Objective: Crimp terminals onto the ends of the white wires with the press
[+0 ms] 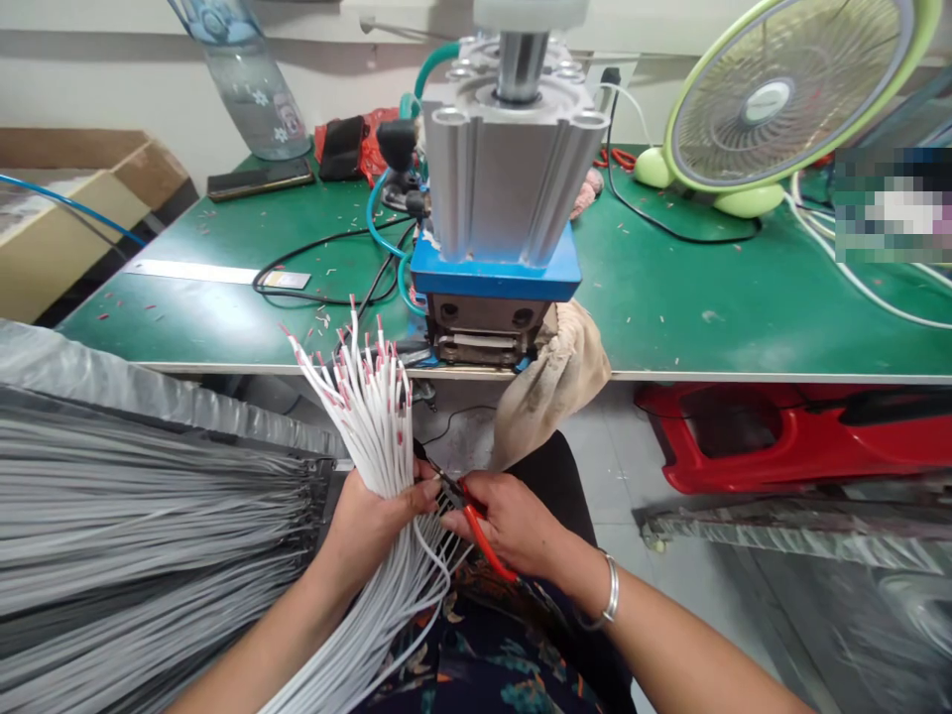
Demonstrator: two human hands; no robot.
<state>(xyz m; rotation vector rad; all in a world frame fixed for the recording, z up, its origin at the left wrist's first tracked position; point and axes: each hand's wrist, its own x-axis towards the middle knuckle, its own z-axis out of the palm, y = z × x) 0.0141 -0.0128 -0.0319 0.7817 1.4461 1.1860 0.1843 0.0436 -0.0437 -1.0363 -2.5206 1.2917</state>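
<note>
Machine (512, 178) behind cables (381, 436) — fan (773, 101) right; ruler (200, 273) left

The person's left hand (379, 516) and right hand (506, 516) were both bare, and the two forearms were also bare as far as they could be seen. Around the right wrist there was a bracelet (613, 585), narrow, rounded and silver in colour, with a shiny surface. Over the lap lay a patterned garment (513, 654), very dark, almost navy, on which irregular patches of teal, orange-brown and a paler tone were scattered. Beyond it, one leg was covered with plain black cloth (561, 476).
</note>
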